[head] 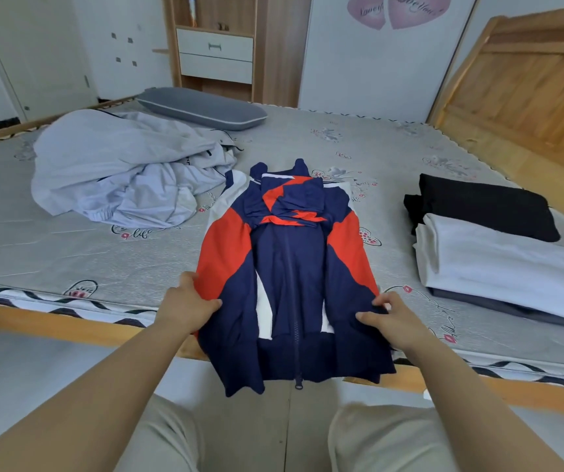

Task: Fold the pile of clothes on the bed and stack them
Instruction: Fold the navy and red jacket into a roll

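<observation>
I see left hand [185, 303] and right hand [394, 318] fingers gripping jacket [290, 267] hem sides at 9 and 3 o'clock.

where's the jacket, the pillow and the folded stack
jacket [290, 267], head view, on the navy front by the zip
pillow [202, 109], head view, on its grey top
folded stack [498, 253], head view, on the white piece
</observation>
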